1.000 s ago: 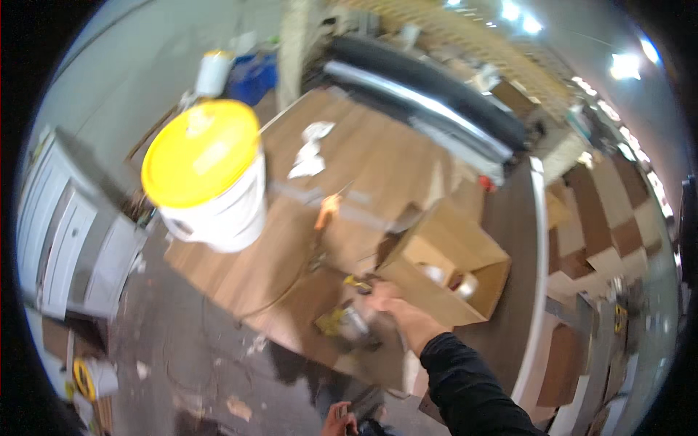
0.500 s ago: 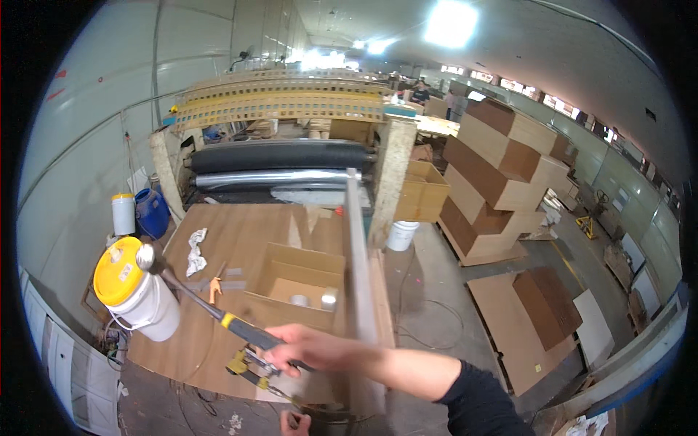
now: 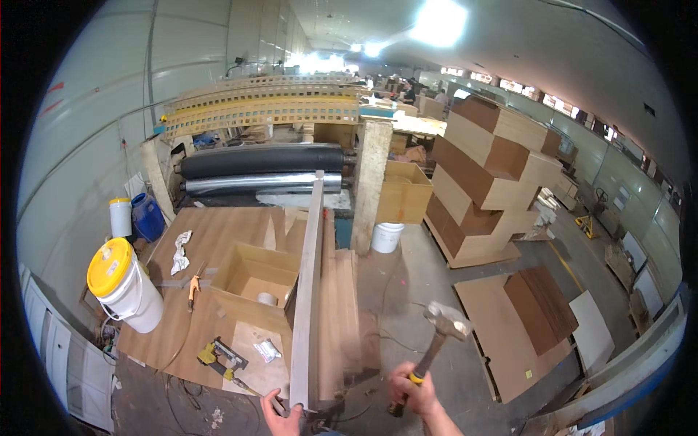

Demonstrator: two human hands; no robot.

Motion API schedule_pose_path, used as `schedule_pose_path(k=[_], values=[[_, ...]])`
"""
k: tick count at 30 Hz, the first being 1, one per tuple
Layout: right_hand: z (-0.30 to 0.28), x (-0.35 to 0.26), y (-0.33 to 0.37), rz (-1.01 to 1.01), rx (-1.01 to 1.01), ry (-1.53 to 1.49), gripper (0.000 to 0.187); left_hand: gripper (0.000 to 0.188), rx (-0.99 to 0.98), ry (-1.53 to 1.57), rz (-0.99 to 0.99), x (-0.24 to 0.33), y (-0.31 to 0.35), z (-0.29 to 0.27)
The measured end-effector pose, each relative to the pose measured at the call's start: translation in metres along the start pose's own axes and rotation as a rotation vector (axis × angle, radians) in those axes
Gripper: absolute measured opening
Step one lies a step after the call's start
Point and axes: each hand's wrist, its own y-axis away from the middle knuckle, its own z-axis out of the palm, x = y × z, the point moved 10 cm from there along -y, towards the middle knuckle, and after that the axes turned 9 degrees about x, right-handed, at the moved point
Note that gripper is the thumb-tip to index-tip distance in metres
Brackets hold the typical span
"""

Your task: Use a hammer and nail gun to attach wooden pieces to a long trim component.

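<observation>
My right hand (image 3: 416, 391) grips the handle of a hammer (image 3: 445, 323), its metal head raised above the concrete floor. My left hand (image 3: 282, 416) is at the near end of a long grey bar (image 3: 309, 291). Its thumb seems to touch that end, and the index finger stands apart from the thumb. Something thin and small shows by the thumb, too small to name. Left of the bar, a yellow and black nail gun (image 3: 222, 358) with a hose lies on the board (image 3: 163, 305), beside a small white packet (image 3: 267, 350).
An open cardboard box (image 3: 251, 280) and an orange-handled air blow gun (image 3: 193, 287) are on the board. A white bucket with a yellow lid (image 3: 131, 291) stands left. Beyond are machine rollers (image 3: 262, 161). Stacked boxes (image 3: 494, 174) and flat cardboard (image 3: 516, 341) are right.
My right hand has swung the hammer from over the board on the left to the right side of the bar. The nail gun and packet are now uncovered. My view has shifted slightly.
</observation>
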Motion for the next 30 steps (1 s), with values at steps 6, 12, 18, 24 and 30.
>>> schedule_pose_path(k=[6,12,18,24,30], values=[[-0.055,-0.011,-0.011,-0.177,0.014,-0.002,0.022,0.055,-0.004,-0.247,0.255,0.023,0.009,0.005],[-0.087,0.074,-0.096,-0.094,0.036,0.58,0.026,0.043,0.102,-0.299,0.408,0.038,0.014,0.011],[0.029,0.027,-0.153,-0.16,-0.448,0.641,0.03,0.075,0.336,-0.221,0.355,0.02,0.023,0.007],[0.093,0.044,-0.156,0.179,-0.798,0.704,0.028,0.069,0.618,-0.367,0.216,0.015,0.041,0.003],[0.127,0.054,-0.138,0.123,-1.061,0.887,0.029,0.063,0.635,-0.373,0.086,0.012,0.048,0.003]])
